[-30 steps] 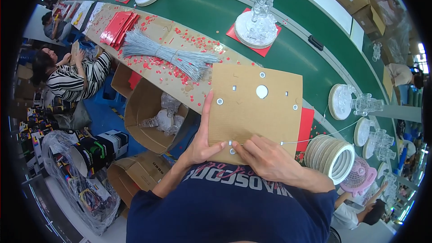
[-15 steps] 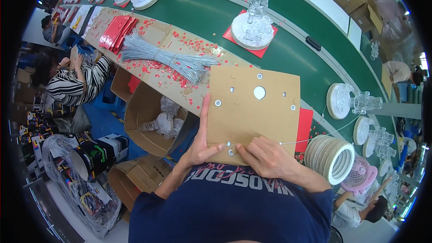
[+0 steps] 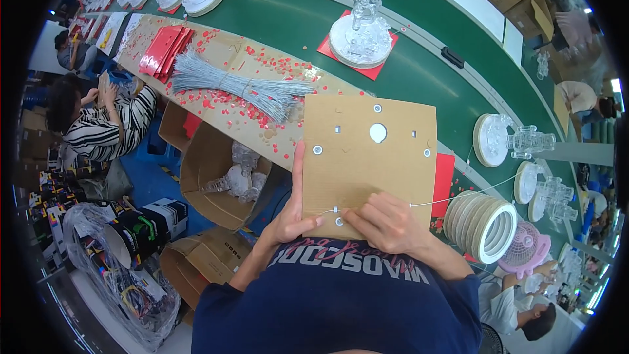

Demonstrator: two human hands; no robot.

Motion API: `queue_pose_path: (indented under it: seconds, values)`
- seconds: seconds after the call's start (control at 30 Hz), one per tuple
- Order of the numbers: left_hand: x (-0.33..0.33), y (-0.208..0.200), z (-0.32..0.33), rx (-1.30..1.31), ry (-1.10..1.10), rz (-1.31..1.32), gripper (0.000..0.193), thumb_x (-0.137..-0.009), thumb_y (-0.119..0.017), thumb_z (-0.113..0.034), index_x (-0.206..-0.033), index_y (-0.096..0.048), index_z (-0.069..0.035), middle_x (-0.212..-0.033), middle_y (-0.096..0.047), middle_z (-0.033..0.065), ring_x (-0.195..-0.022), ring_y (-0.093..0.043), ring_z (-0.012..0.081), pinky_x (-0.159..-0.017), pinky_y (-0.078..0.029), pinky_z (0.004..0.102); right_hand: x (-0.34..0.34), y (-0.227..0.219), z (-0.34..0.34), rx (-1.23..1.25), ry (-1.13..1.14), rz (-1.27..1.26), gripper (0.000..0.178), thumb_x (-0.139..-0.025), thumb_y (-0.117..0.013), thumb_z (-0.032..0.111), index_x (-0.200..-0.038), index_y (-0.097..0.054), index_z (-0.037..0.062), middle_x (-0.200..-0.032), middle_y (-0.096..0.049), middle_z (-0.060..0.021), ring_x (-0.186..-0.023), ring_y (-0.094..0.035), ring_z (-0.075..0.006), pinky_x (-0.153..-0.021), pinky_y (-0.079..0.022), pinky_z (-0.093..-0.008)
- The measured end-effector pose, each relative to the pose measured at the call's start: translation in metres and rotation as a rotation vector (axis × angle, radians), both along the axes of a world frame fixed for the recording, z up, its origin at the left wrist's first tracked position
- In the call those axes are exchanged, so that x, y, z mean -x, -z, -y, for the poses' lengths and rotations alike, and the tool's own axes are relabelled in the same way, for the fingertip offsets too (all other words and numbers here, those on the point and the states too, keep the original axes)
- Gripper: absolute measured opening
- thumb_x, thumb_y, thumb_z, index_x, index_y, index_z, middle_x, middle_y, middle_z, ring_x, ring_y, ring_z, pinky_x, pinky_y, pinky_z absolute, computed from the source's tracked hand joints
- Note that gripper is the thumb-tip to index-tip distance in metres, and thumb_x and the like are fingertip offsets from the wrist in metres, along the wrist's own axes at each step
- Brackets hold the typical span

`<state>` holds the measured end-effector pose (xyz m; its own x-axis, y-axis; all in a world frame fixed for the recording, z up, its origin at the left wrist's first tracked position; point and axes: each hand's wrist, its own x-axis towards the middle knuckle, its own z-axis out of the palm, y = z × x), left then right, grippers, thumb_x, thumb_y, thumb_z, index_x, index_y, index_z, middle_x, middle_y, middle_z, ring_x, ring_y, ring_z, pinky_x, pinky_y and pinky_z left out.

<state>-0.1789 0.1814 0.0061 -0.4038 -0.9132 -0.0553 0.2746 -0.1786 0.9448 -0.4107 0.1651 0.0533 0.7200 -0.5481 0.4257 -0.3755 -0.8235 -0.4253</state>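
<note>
Holding hand: left hand (image 3: 286,221), thumb and fingers grasping the cardboard (image 3: 367,174) at its lower left.
Right hand (image 3: 388,224): fingers curled over it; cannot tell what they pinch.
Cardboard: centre of the frame.
White wire (image 3: 422,204): runs rightward past its edge.
Worktop (image 3: 280,149): upper left, under grey wire bundle (image 3: 239,86).

Now I see a short end of white wire (image 3: 326,212) emerging left of the slot (image 3: 335,210), the left hand's (image 3: 288,221) thumb slipping lower! Bottom right, I spot a co-worker (image 3: 501,305) drawing in an outstretched arm.
</note>
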Motion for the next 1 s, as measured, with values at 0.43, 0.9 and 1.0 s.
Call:
queue_pose_path:
  seconds: [0.43, 0.9, 1.0]
  values:
    - [-0.007, -0.021, 0.006, 0.567, -0.241, 0.673, 0.018, -0.064, -0.089, -0.014, -0.073, -0.074, -0.008, -0.147, -0.051, 0.0256, -0.143, -0.036, 0.0447, -0.115, -0.029, 0.0552, 0.003, 0.01, 0.0, -0.084, 0.129, 0.195, 0.024, -0.067, -0.079, 0.004, -0.091, -0.077, 0.003, -0.081, -0.065, -0.004, -0.07, -0.064, -0.0185, -0.057, -0.051, -0.0319]
    - [-0.018, -0.022, 0.006, 0.357, -0.214, 0.323, 0.015, -0.081, -0.076, 0.006, -0.076, -0.064, -0.003, -0.082, -0.074, 0.0084, -0.111, -0.072, 0.0371, -0.109, -0.042, 0.0508, 0.014, 0.005, -0.013, -0.13, 0.098, -0.037, 0.049, -0.084, -0.076, 0.025, -0.132, -0.07, 0.0163, -0.11, -0.061, -0.0033, -0.099, -0.059, -0.021, -0.083, -0.049, -0.0352]
    - [-0.02, -0.03, 0.006, 0.286, -0.205, 0.299, 0.015, -0.081, -0.074, 0.007, -0.076, -0.064, -0.002, -0.081, -0.073, 0.009, -0.108, -0.073, 0.0386, -0.112, -0.039, 0.0514, 0.013, 0.006, -0.013, -0.153, 0.09, -0.07, 0.05, -0.087, -0.075, 0.028, -0.136, -0.067, 0.019, -0.113, -0.059, -0.0038, -0.102, -0.058, -0.0222, -0.085, -0.049, -0.0367]
